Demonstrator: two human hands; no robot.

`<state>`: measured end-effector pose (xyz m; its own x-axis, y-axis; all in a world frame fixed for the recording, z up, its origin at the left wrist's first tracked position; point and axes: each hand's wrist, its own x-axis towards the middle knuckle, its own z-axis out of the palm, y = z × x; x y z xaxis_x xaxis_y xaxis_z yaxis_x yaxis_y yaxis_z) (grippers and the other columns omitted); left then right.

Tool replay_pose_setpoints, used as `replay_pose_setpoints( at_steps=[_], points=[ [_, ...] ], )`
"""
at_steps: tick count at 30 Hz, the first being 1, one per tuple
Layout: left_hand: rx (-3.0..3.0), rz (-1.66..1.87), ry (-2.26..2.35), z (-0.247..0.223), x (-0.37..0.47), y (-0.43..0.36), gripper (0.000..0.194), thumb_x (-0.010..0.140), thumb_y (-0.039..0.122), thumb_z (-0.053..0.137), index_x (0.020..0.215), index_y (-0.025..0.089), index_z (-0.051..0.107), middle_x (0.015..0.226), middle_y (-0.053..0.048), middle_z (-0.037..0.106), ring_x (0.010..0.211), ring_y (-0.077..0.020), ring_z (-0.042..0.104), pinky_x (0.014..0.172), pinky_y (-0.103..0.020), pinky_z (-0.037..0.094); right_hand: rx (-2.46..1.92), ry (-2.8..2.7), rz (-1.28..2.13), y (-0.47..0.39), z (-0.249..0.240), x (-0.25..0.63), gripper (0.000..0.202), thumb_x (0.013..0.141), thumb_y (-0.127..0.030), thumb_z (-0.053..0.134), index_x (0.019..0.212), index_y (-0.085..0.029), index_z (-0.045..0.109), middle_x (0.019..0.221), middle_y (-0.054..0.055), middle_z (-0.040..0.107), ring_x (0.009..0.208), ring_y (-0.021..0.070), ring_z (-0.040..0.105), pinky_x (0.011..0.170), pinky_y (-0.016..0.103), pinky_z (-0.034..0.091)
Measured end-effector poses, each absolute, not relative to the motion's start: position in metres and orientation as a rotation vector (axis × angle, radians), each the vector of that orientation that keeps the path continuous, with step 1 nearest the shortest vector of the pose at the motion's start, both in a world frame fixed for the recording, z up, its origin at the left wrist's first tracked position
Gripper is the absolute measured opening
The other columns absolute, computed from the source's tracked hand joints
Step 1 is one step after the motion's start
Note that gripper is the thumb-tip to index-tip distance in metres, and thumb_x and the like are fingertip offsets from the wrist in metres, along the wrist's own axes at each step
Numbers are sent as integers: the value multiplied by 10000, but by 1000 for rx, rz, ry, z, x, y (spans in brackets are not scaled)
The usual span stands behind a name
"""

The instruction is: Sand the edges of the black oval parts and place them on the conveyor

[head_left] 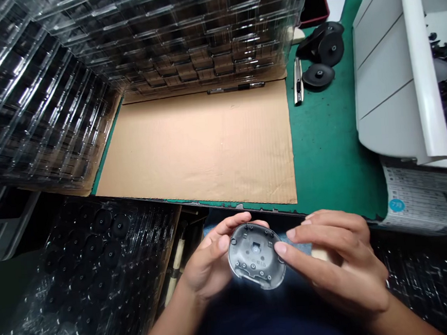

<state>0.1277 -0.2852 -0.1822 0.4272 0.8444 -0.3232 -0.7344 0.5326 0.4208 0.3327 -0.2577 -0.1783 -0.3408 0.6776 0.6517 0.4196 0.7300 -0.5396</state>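
Left hand (pixel 209 259) grips the left rim of a gray molded plastic shell (pixel 258 260) between thumb and fingers, its studded hollow side facing up, while the right hand (pixel 339 261) is partly open with loosely bent fingers, one digit touching the shell's right edge. Held just off the front edge of the green worktop (pixel 324 144), the shell is nearer the viewer than a cardboard sheet (pixel 206 148) bearing a black pen (pixel 236 88).
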Motion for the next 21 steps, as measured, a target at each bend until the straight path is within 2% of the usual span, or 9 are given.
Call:
replay_pose_setpoints(
  at_steps=[4, 9, 13, 16, 18, 21],
  points=[
    [242, 963, 616, -183, 130, -283, 298, 939, 278, 524, 1182, 201, 678, 1149, -88, 726, 1059, -185, 673, 928, -266, 503, -780, -1982, 424, -258, -177, 334, 231, 788, 1, 687, 919, -181, 743, 1119, 63, 639, 1009, 217, 530, 782, 367, 530],
    [272, 872, 739, -188, 142, -282, 272, 963, 274, 497, 1122, 211, 707, 1032, -68, 757, 961, -139, 693, 867, -218, 511, -725, -1964, 542, -259, -174, 331, 157, 819, -35, 674, 891, -160, 733, 975, 47, 673, 954, 196, 523, 770, 363, 520],
    [420, 913, 868, -192, 145, -284, 263, 957, 308, 510, 1120, 240, 705, 1082, -56, 728, 1035, -164, 654, 932, -268, 489, -779, -1954, 527, -258, -173, 333, 175, 822, -57, 680, 935, -180, 731, 878, 36, 684, 910, 187, 536, 767, 360, 518],
    [763, 989, 1058, -191, 136, -286, 280, 963, 334, 491, 1169, 298, 677, 1196, -54, 651, 1145, -195, 582, 987, -312, 457, -794, -1968, 554, -253, -174, 335, 204, 821, -56, 675, 978, -178, 718, 847, 42, 677, 897, 184, 543, 739, 336, 524],
    [1104, 1031, 1094, -188, 127, -282, 294, 927, 363, 554, 1199, 321, 655, 1212, -64, 604, 1162, -219, 552, 984, -340, 458, -762, -1951, 565, -248, -175, 334, 176, 841, -76, 648, 990, -149, 707, 822, 62, 666, 865, 184, 550, 698, 327, 528],
    [1575, 1094, 975, -182, 117, -267, 373, 851, 277, 668, 1220, 322, 641, 1009, -70, 633, 983, -200, 606, 891, -331, 502, -700, -1879, 528, -237, -174, 329, 101, 883, -157, 625, 964, -151, 686, 741, 60, 647, 748, 169, 553, 605, 297, 519]
  ],
)
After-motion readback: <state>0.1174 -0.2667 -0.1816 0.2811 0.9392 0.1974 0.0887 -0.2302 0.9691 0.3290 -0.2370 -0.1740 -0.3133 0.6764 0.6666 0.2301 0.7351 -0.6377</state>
